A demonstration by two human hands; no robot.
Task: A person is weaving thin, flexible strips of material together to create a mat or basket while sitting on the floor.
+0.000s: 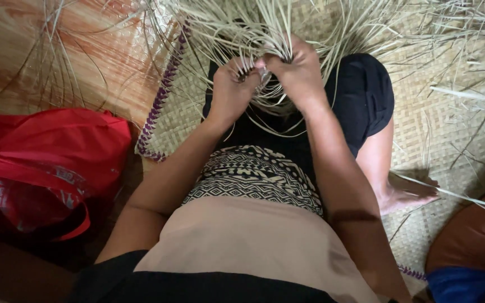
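Left hand (pixel 232 87) and right hand (pixel 296 70) touch, fingers pinched on pale straw strands (pixel 242 28); strands run straight away from both hands, equally near

Fingertips of the left hand (pixel 232 88) and right hand (pixel 296 70) are buried in the bundle of pale straw strands (pixel 242 28); what each finger pinches cannot be told. The strands run off the top edge. The woven mat (pixel 450 129) is cut by the top and right edges. The red bag (pixel 40 163) is cropped at left. The blue object (pixel 467 283) at the bottom right is unidentifiable.
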